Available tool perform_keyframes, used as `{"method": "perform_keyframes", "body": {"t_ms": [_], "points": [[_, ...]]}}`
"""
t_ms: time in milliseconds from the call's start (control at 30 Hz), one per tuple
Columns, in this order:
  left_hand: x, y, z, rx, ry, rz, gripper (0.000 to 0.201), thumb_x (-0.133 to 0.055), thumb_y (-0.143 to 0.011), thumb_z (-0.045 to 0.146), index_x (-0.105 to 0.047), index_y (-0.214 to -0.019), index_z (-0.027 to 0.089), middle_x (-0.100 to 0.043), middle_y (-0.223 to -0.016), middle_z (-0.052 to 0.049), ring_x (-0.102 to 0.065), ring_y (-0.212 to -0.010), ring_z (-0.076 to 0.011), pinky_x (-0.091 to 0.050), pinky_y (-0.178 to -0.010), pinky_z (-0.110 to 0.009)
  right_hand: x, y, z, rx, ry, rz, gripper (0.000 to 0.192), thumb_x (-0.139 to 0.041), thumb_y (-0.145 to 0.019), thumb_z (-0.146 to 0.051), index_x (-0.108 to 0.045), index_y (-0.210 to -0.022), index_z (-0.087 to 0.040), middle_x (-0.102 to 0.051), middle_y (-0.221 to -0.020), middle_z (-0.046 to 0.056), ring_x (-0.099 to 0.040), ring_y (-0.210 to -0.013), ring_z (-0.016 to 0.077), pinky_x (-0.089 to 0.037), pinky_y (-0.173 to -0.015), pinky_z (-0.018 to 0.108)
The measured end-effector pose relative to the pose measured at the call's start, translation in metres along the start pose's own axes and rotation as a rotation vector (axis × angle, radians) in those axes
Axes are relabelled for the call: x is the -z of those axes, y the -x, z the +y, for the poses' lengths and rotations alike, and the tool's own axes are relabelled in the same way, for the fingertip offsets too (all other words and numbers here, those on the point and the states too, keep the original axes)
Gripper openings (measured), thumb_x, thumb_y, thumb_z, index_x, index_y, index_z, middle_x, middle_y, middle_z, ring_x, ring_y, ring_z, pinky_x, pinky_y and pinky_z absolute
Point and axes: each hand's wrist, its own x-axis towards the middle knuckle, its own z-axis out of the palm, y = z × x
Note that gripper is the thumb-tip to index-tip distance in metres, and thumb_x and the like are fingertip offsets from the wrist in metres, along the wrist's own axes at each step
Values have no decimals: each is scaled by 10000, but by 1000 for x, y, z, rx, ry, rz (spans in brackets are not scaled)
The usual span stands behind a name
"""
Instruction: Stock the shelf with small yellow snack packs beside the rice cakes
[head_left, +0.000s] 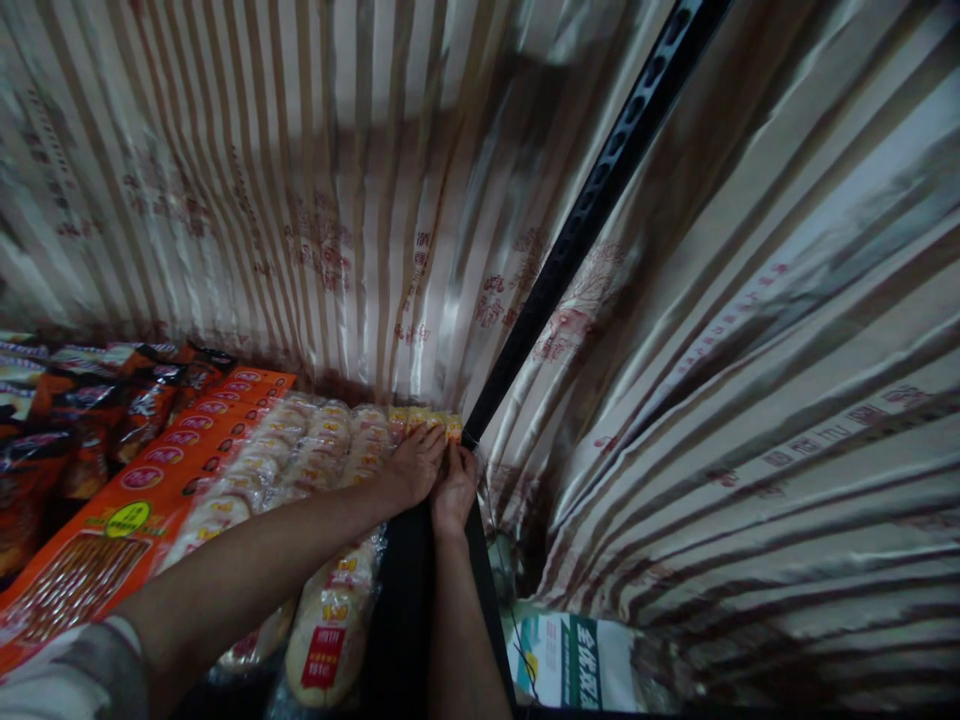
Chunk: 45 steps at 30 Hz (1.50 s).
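Reaching into the far corner of a shelf, head view only: left hand (pixel 414 465) and right hand (pixel 452 490) meet side by side at a small yellow packet (pixel 431 422) that sits at the back end of the row, right against the foot of the black perforated upright (pixel 600 190). Left fingers (pixel 429 440) lie flat and spread on the packet, pressing, not closed round it; right fingers are curled at its near edge, grip probably loose but dim light and blur make it hard to call. Step in hand looks like seating or straightening the last packet in the corner. Next move would call for nudging it square against the striped foil backing (pixel 337 200) without disturbing the wrapped buns (pixel 300 460) alongside. Orange snack bags (pixel 135 500) lie further left, untouched.
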Motion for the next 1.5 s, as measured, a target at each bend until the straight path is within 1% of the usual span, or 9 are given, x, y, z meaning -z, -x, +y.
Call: {"method": "perform_keyframes", "body": {"t_ms": [167,267,500,633,767,900,1067,1267,1500], "points": [[0,7,8,15,-25,-15,418,-359,-945,161,-509,-1317,41,-452,-1437,-160,-309,-1400,-236,-220,-1174,-432,-1,-1,-1,-55,-82,9,479,-351,-878,-371,-678,-1081,-87,-599,-1106,181,-524,-1039,255,-424,-942,406],[2,10,15,35,-32,-57,426,-359,-938,163,-510,-1319,45,-476,-1418,-157,-334,-1388,-239,-230,-1174,-432,0,-1,-3,-101,-151,25,432,-369,-874,-360,-672,-1075,-128,-609,-1077,139,-529,-1031,239,-441,-925,387],[38,33,17,67,27,-171,464,-373,-912,222,-529,-1296,11,-450,-1427,-197,-319,-1392,-287,-196,-1175,-478,9,-5,-8,-29,-70,89,373,-379,-831,-222,-686,-1020,-126,-590,-1024,140,-538,-988,229,-460,-906,388],[52,54,16,62,74,-156,499,-403,-897,263,-512,-1311,6,-426,-1439,-215,-306,-1397,-299,-167,-1169,-482,12,-6,-16,-11,-22,120,357,-384,-834,-218,-690,-996,-129,-621,-982,139,-566,-951,227,-471,-873,384],[62,73,19,93,118,-168,507,-369,-922,273,-490,-1338,8,-404,-1455,-204,-283,-1407,-299,-186,-1163,-465,7,-1,-37,-44,-121,71,381,-376,-858,-279,-691,-1010,-130,-676,-991,142,-603,-959,231,-461,-897,393],[69,91,20,157,137,-134,535,-356,-939,315,-456,-1365,8,-386,-1465,-210,-299,-1400,-297,-225,-1151,-439,0,7,-55,-201,-295,-15,413,-405,-851,-379,-705,-1005,-140,-702,-1063,136,-626,-1019,226,-456,-941,373],[64,108,13,211,73,-92,525,-353,-943,344,-479,-1352,41,-429,-1443,-198,-351,-1373,-293,-233,-1146,-444,-6,16,-62,-319,-411,-139,439,-440,-845,-436,-712,-1056,-165,-697,-1144,105,-615,-1103,224,-438,-992,366],[60,112,6,205,51,-96,541,-367,-934,314,-422,-1395,36,-408,-1456,-200,-324,-1387,-295,-232,-1147,-452,-11,26,-75,-322,-473,-295,509,-384,-873,-498,-702,-1107,-177,-677,-1191,87,-596,-1148,226,-432,-1009,370],[68,111,4,224,106,-176,562,-387,-921,269,-367,-1427,26,-371,-1478,-195,-316,-1388,-312,-246,-1150,-452,-16,28,-82,-375,-460,-286,533,-371,-885,-506,-713,-1089,-151,-681,-1173,118,-601,-1142,256,-417,-1022,403]]}}
